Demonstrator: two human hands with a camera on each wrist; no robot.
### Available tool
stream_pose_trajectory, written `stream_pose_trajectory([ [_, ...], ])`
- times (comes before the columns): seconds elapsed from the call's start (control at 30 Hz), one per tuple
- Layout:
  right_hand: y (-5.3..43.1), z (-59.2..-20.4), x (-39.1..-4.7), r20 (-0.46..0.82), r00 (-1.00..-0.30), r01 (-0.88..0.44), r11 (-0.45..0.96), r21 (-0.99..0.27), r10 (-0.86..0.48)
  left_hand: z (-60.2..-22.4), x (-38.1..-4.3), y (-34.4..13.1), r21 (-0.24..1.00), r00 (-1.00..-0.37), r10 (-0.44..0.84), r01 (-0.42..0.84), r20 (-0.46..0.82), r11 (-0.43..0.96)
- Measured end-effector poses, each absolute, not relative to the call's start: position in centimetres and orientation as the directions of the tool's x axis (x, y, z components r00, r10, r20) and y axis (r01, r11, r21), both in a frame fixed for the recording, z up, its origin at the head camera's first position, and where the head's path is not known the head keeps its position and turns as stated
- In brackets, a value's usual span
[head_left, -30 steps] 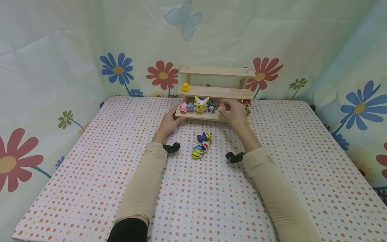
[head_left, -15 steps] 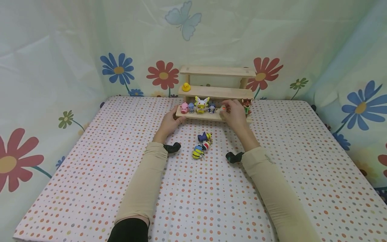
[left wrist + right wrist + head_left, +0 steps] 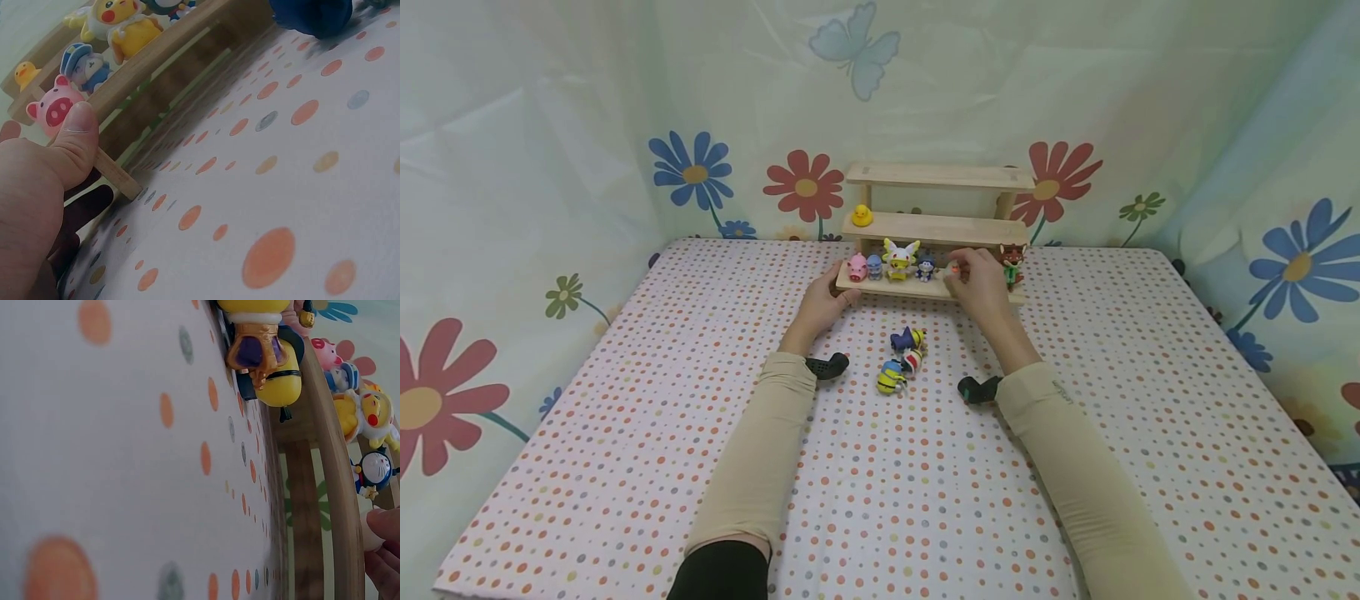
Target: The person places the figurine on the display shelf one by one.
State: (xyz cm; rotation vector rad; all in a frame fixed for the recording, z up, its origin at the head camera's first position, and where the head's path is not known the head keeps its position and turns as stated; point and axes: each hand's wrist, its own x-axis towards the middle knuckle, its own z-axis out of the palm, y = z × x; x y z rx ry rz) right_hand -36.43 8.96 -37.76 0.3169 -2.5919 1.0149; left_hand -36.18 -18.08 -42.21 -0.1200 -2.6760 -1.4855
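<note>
In the head view my left hand grips the left end of the wooden tiered shelf's lowest board, its thumb beside the pink pig figurine. My right hand pinches a small white figurine at that board's right part; the fingers hide most of it. To its left stand a dark blue figurine, a yellow one in a white hood and a small light-blue one. A fox figurine stands on its right.
A yellow duck sits at the left of the middle board. Before the shelf, several toy figures lie close together on the dotted cloth: a purple-and-yellow one, a red-and-white one and a yellow-and-blue one. A flowered backdrop rises behind.
My right hand has shifted slightly right and down with the white figurine, towards the fox. The left hand keeps its grip on the shelf.
</note>
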Motion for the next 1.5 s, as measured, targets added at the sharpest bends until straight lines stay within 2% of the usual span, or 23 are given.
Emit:
stream_pose_trajectory([
  [1.5, 8.70, -37.79, -36.52, 0.379, -0.917, -0.345, 0.728, -0.592, -0.126, -42.42, -36.33, -18.11, 0.837, -0.994, 0.021, 0.101, 0.106, 0.538],
])
